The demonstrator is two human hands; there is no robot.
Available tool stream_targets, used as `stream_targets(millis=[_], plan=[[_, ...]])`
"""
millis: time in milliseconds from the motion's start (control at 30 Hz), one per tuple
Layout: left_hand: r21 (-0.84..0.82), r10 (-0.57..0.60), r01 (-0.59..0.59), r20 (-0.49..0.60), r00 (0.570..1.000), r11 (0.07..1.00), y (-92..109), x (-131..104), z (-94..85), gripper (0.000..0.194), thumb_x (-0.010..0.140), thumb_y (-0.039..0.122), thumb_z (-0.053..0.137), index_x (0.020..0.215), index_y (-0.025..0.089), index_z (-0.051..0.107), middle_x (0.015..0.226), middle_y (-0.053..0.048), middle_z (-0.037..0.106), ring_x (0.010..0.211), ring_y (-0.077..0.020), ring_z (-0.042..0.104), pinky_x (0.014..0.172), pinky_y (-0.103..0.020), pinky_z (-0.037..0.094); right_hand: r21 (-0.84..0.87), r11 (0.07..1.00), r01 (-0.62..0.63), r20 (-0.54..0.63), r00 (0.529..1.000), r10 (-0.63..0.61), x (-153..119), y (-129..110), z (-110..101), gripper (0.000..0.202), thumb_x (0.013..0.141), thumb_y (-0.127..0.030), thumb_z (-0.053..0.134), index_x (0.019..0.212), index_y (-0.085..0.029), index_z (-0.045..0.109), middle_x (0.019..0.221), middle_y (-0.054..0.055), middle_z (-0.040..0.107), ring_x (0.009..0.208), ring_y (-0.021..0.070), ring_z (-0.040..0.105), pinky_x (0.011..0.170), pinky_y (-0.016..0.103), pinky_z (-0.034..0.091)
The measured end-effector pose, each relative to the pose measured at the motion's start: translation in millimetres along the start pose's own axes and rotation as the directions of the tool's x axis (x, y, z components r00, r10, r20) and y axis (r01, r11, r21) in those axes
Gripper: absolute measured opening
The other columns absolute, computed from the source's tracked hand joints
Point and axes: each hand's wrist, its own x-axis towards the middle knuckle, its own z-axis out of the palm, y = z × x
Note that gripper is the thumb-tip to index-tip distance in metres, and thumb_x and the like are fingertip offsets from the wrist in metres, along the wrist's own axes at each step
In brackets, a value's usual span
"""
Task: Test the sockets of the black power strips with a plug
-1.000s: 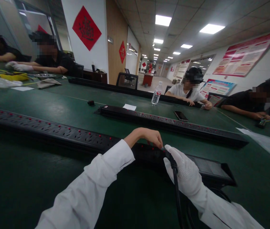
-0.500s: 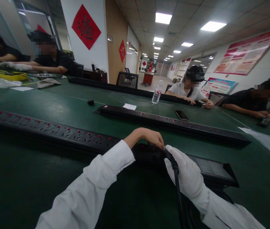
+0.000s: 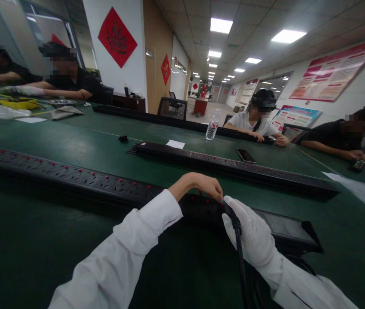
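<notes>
A long black power strip with red dots and socket slots crosses the green table from the left and passes beneath my hands. My bare left hand is bent over it, fingers closed at the end of a black cable; what the fingertips pinch is too small to make out. My right hand, in a white knitted glove, is closed around the thick black cable, which hangs down toward the table's near edge. Both hands' fingertips nearly meet above the strip. The strip's right end shows beyond the glove.
Behind lies a second black strip, with a phone, a water bottle, white paper and a small black part near it. A plastic bag is at the right. Several people sit around the table.
My hands and the cable hold nearly the same pose. Across the table, the hands of the person in white have shifted slightly.
</notes>
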Motion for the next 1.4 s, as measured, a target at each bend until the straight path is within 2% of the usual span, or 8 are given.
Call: stream_targets(millis=[433,733,933,1233,1400], plan=[[0.018,-0.049,0.049,0.012,0.999,0.999,7,-4,-0.9,0.036,0.07,0.042,0.049,0.098,0.021,0.059,0.088,0.0,0.056,0.07,-0.0119,0.049,0.059,-0.023,0.04,-0.001,1.0,-0.014,0.019,1.0,0.014,0,0,-1,0.045,0.078,-0.029,0.052,0.12,-0.018,0.043,0.115,0.006,0.055,0.103,0.018,0.053,0.087,0.032,0.046],[0.058,-0.02,0.019,0.012,1.0,0.998,6,-1,0.1,0.033,0.071,0.038,0.048,0.096,0.019,0.058,0.085,0.0,0.055,0.068,-0.0111,0.048,0.058,-0.022,0.039,-0.013,1.0,-0.022,0.013,1.0,0.022,-1,1,1,0.045,0.077,-0.029,0.053,0.12,-0.018,0.043,0.114,0.005,0.056,0.102,0.0175,0.053,0.086,0.031,0.046],[0.075,-0.022,0.02,0.022,1.0,0.997,14,-2,1.1,0.028,0.072,0.034,0.047,0.092,0.018,0.056,0.084,-0.001,0.055,0.064,-0.0106,0.048,0.052,-0.021,0.039,-0.016,0.999,-0.028,0.021,0.999,0.029,-2,1,2,0.046,0.077,-0.029,0.053,0.121,-0.018,0.043,0.115,0.006,0.055,0.102,0.0176,0.053,0.087,0.031,0.045],[0.16,0.024,-0.024,0.004,1.0,0.987,14,2,3.5,0.025,0.072,0.03,0.046,0.091,0.016,0.056,0.087,-0.002,0.057,0.071,-0.0131,0.052,0.061,-0.025,0.043,0.068,0.997,-0.028,0.052,0.998,0.025,-1,2,-1,0.048,0.076,-0.026,0.054,0.122,-0.021,0.041,0.118,0.003,0.052,0.107,0.0161,0.05,0.092,0.03,0.042],[0.098,0.032,-0.032,0.0,0.999,0.995,13,2,3.8,0.029,0.073,0.028,0.047,0.099,0.018,0.056,0.093,-0.002,0.059,0.076,-0.0138,0.053,0.066,-0.026,0.044,0.107,0.994,-0.024,0.101,0.995,0.013,5,6,-8,0.048,0.078,-0.027,0.052,0.124,-0.02,0.039,0.12,0.004,0.051,0.108,0.0164,0.05,0.093,0.03,0.042]])
